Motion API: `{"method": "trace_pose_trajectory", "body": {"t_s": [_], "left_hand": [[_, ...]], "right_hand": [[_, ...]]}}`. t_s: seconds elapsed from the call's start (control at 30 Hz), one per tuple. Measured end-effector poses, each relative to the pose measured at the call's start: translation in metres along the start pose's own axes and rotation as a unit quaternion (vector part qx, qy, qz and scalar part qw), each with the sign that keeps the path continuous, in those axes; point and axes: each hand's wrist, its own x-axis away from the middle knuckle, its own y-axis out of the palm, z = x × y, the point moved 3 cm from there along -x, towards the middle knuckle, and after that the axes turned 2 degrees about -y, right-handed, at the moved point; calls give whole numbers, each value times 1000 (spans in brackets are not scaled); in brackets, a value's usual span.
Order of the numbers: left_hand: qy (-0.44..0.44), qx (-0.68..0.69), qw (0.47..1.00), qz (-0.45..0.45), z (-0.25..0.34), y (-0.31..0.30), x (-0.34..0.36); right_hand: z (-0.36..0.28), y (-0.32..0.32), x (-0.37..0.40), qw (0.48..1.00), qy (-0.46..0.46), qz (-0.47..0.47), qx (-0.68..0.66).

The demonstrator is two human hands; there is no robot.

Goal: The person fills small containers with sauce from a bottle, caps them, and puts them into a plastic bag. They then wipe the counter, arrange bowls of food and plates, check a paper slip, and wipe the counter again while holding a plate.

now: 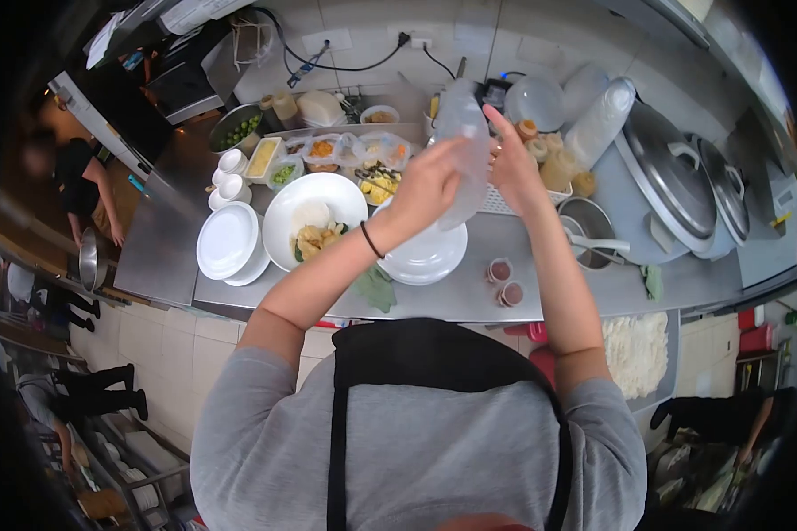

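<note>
Above the counter, my left hand [427, 188] has its fingers closed on a see-through round plastic lid [466, 168], held on edge; part of those fingers is blurred behind the plastic. My right hand [515, 173] is at the lid's right rim, index finger stretched up and the others curled at the edge. Below them lies a white plate or lid [425, 257]. Left of it, a large white bowl [277, 212] holds rice [313, 215] and pieces of food in pale brown sauce [314, 240].
Stacked white plates [228, 241] and small cups [233, 190] stand at left. Topping containers [323, 149] line the back. Two small sauce cups [509, 294], a pot with a ladle [586, 232] and large lidded pots [669, 177] are at right. A person [88, 186] stands far left.
</note>
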Motion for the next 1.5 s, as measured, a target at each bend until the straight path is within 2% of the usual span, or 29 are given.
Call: {"method": "trace_pose_trajectory", "body": {"t_s": [0.03,0.07,0.1,0.23,0.3,0.33,0.4,0.43,0.5,0.53,0.6,0.63,0.67,0.73,0.8,0.83,0.9,1.07,1.13,1.2,1.27,1.33,1.37,1.43,1.5], "left_hand": [[-49,21,999,3,0,1,-5],[-98,42,994,5,-1,1,-8],[-84,18,996,9,1,1,-9],[-40,-10,999,20,-8,6,-9],[-57,-4,998,11,-10,6,-9],[-57,-1,998,10,0,2,-12],[-151,176,970,-72,16,-1,-14],[-149,178,970,-72,12,0,-15],[-54,119,991,34,-2,-2,-16],[-53,121,991,35,-10,1,-15],[-141,166,976,8,-32,13,-9],[-195,213,957,-34,-44,23,-1],[-193,214,957,-34,-55,28,7],[-334,244,877,-246,-77,45,26],[-356,266,868,-222,-85,42,31],[-381,288,856,-196,-85,40,33],[-385,277,854,-213,-81,37,31],[-384,232,865,-223,-83,36,33],[-391,260,859,-202,-94,33,39],[-369,251,875,-189,-102,24,43],[-347,240,890,-174,-106,14,47],[-334,242,899,-145,-108,4,46],[-330,241,901,-146,-107,1,46],[-346,256,893,-129,-105,-2,43],[-334,260,898,-123,-105,1,40]], "right_hand": [[1,5,6,989,-101,-24,107],[1,9,13,956,-199,-49,212],[-1,11,19,928,-222,-40,296],[5,-11,23,944,-185,15,273],[2,-25,26,915,-196,130,328],[3,-28,27,914,-196,134,329],[1,-36,28,921,-207,180,278],[-2,-39,30,920,-208,181,280],[-6,-47,31,949,-172,172,200],[-7,-50,32,948,-173,173,202],[-3,-59,32,974,-138,173,48],[-2,-63,33,974,-139,173,49],[0,-68,33,974,-125,183,49],[-2,-79,35,973,-114,194,49],[-21,-104,44,933,-192,278,125],[-29,-114,49,932,-192,279,125],[-46,-127,61,902,-216,321,189],[-75,-152,80,864,-271,376,197],[-90,-161,93,862,-306,388,114],[-116,-176,115,818,-391,419,41],[-145,-222,154,803,-462,376,11],[-174,-209,185,740,-529,404,100],[-179,-207,190,738,-532,403,98],[-191,-183,199,626,-575,407,335],[-174,-140,179,643,-478,431,415]]}}
